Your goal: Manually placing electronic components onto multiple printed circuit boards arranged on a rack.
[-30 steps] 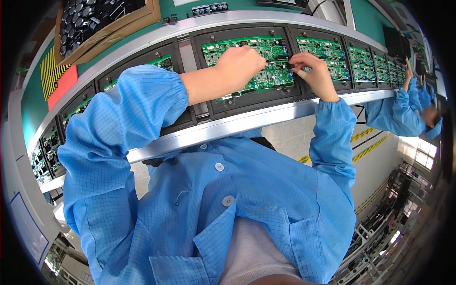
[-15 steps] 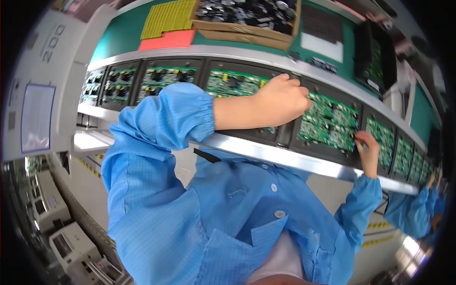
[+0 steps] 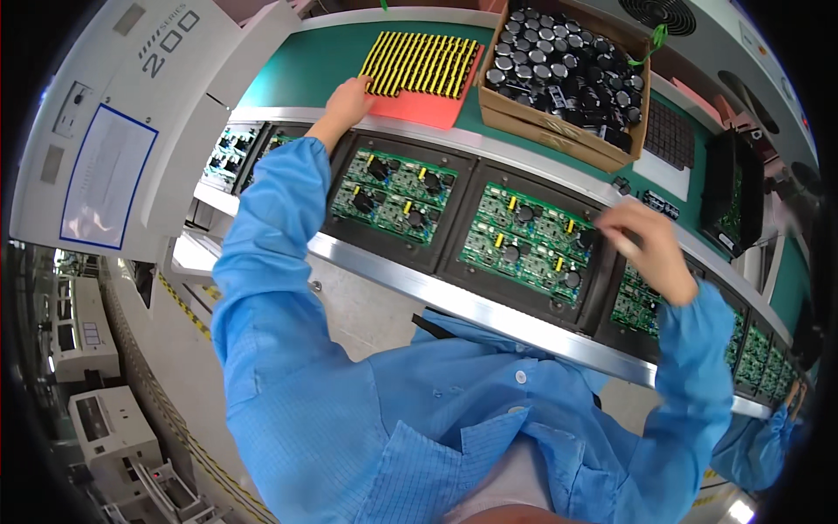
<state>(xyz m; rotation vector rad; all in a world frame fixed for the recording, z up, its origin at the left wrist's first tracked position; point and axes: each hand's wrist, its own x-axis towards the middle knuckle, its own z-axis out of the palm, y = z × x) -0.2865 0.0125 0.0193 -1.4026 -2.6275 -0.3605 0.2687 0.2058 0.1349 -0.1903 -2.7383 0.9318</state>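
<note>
My left hand [image 3: 349, 102] reaches to the left end of the rows of small yellow-and-black parts [image 3: 417, 63] lying on a red sheet [image 3: 419, 108]. Its fingers are closed together there; what lies between them is hidden. My right hand [image 3: 650, 249] hangs over the border between two black carriers, fingers bent and a little apart, slightly blurred, with nothing visible in them. Beside its fingertips lies a green circuit board panel [image 3: 524, 244] with round black components and upright yellow ones, set in a black carrier [image 3: 463, 223].
A cardboard box [image 3: 559, 135] full of black cylindrical capacitors with silver tops stands behind the line. More boards in carriers [image 3: 397, 194] line the metal rail [image 3: 463, 297]. A black bin [image 3: 731, 196] holds green boards at the right. Another person's blue sleeve [image 3: 759, 450] shows at the far right.
My left hand has moved from above a board to the yellow parts on the red sheet. My right hand has lifted off its board's right edge. The view has shifted toward the left.
</note>
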